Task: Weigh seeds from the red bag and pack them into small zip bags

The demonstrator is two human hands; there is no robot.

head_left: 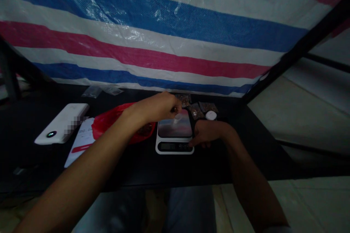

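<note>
A white kitchen scale (175, 150) with a shiny metal pan (175, 129) and a dark display strip lies on the black table. My left hand (165, 106) is above the back of the pan, its fingers curled closed. Something small and brownish shows at the fingertips, too dim to make out. At the scale's front right corner, my right hand (207, 131) reaches in with the index finger on the buttons; it holds nothing. Left of the scale, partly behind my left forearm, is an open red plastic bag (106, 122) with small brown pieces inside.
Small clear bags of brown pieces (195, 112) lie behind the scale, near a white round object (210, 115). At left are a white power bank (61, 125), a printed sheet (78, 149) and clear plastic bags (93, 91). Striped sheeting (153, 36) hangs behind the table.
</note>
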